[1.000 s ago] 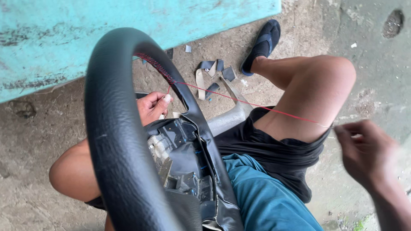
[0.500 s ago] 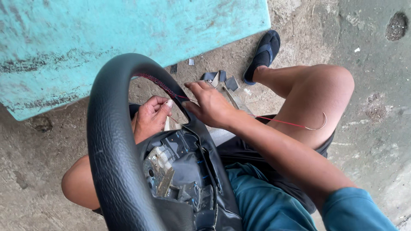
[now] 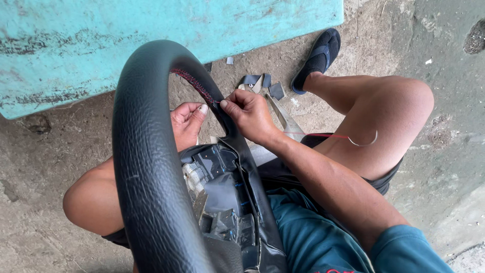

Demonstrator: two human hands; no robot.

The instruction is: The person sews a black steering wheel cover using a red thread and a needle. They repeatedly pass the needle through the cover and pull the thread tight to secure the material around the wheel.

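- A large black steering wheel with a grained leather cover (image 3: 146, 167) is being propped upright between the bare knees of a seated person, its exposed hub of dark plastic and metal parts (image 3: 222, 202) facing the lap.
- A row of red stitches (image 3: 194, 85) is being shown along the inner edge of the rim, near the top.
- The right hand (image 3: 250, 114) is being held closed against that inner edge, thumb and forefinger pinched together just below the end of the stitching; a needle cannot be made out between them.
- A thin red thread (image 3: 323, 135) is being trailed from behind the right wrist across the thigh, ending in a pale loop (image 3: 365, 141) over the right knee.
- The left hand (image 3: 188, 121) is being cupped behind the rim, its thumb pressed against the cover just beside the right fingertips; what it grips, if anything, cannot be told.
- Compared with half a second ago, the right hand is being kept at the same spot on the rim, and the thread is being left slack in the same curve.
- Grey scraps of material (image 3: 262, 83) and a dark sandal (image 3: 318, 55) on the foot are being seen on the concrete floor (image 3: 444, 101), below a worn turquoise panel (image 3: 151, 35).
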